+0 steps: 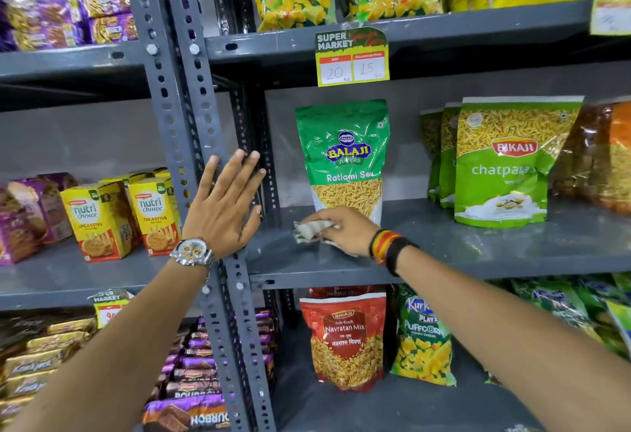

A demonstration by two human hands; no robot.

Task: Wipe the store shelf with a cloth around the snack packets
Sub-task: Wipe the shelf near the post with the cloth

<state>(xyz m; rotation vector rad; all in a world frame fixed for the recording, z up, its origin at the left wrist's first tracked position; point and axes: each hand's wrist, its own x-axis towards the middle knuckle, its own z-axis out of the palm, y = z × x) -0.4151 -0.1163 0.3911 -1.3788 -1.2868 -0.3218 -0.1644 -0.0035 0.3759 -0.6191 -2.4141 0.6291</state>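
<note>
The grey metal shelf [478, 247] runs across the middle of the view. My right hand [341, 231] presses a small crumpled grey-white cloth [309, 229] onto the shelf, just in front of an upright green Balaji Ratlami Sev packet [343, 158]. My left hand [225, 204], with a wristwatch, lies flat with spread fingers against the perforated grey upright post [191, 117] at the shelf's left end. To the right stand green Bikaji chatpata packets [505, 165], apart from the cloth.
A yellow price tag [351, 57] hangs from the shelf above. Orange packets [607, 158] stand at far right. Below are a red Navratan Mix packet [346, 336] and a Puffcorn packet [423, 339]. Nutri Choice biscuit boxes [129, 216] fill the left bay.
</note>
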